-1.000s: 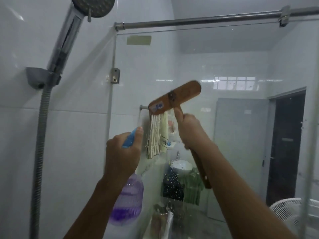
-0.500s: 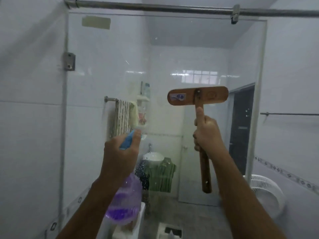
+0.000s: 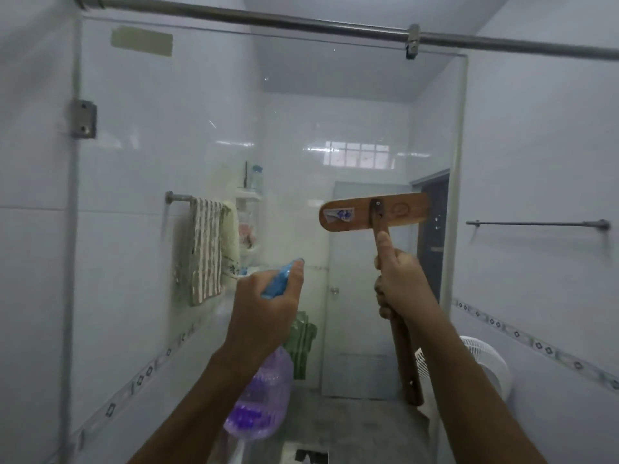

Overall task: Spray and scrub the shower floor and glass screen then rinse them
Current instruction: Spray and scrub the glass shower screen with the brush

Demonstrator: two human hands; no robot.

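The glass screen (image 3: pixel 167 135) fills the view straight ahead, hung from a steel rail (image 3: pixel 301 26). My left hand (image 3: pixel 264 306) grips a spray bottle (image 3: pixel 258 393) with purple liquid and a blue nozzle pointed at the glass. My right hand (image 3: pixel 398 283) holds the handle of a wooden scrub brush (image 3: pixel 375 212); its flat head stands upright near the glass, to the right of the nozzle. The shower floor is out of view.
Beyond the glass hang a striped towel (image 3: pixel 206 252) on a rail, a small shelf with bottles (image 3: pixel 249 195) and green cloth (image 3: pixel 303 339). A white fan (image 3: pixel 485 366) stands low right. A wall bar (image 3: pixel 536 224) runs along the right wall. White tiles surround me.
The view swung right, and the shower head and hose left it. The brush head went from tilted to level. The spray bottle stayed raised toward the glass.
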